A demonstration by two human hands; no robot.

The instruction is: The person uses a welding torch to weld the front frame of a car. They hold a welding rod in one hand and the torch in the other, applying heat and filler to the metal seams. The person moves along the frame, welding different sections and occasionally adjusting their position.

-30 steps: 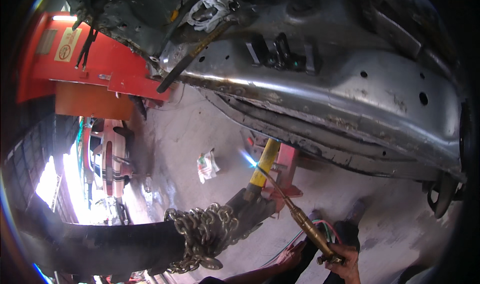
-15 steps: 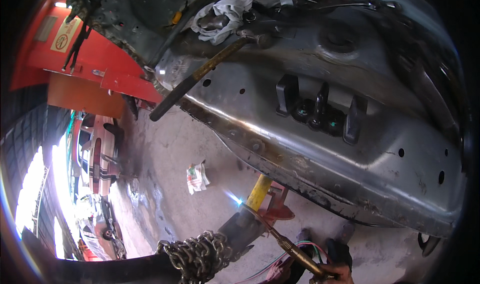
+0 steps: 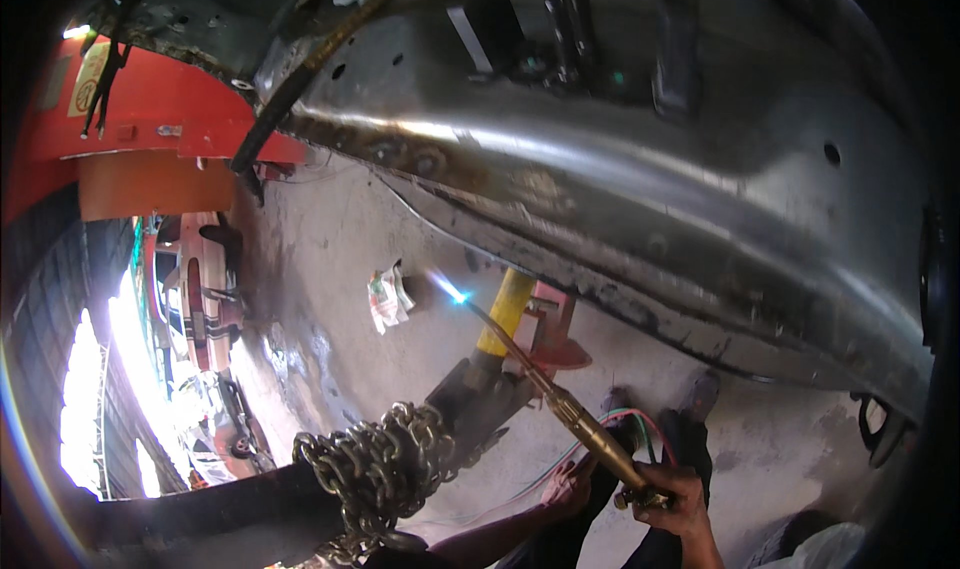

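Observation:
My right hand point(image 3: 678, 501) is closed around the rear of a brass gas torch point(image 3: 590, 434). The torch slants up and left to a thin bent tip, where a blue-white flame point(image 3: 456, 293) burns in the air, left of a yellow post point(image 3: 507, 314). Red and green hoses point(image 3: 640, 415) loop from the torch's rear past my legs. Beside those hoses, my left hand point(image 3: 568, 487) has its fingers curled; what they hold, if anything, is hidden. The grey metal car body point(image 3: 600, 184) spans the scene beyond the torch.
A heavy chain point(image 3: 385, 459) is wrapped on a dark beam at the lower left. A long-handled hammer point(image 3: 290, 94) rests on the body's edge. A reddish stand point(image 3: 558, 344) is behind the post. A crumpled bag point(image 3: 388, 297) lies on the concrete floor; a car point(image 3: 205, 294) stands farther left.
The car body now sits higher and larger in view. The lit torch has moved up, its flame now apart from the post. More of both my forearms shows.

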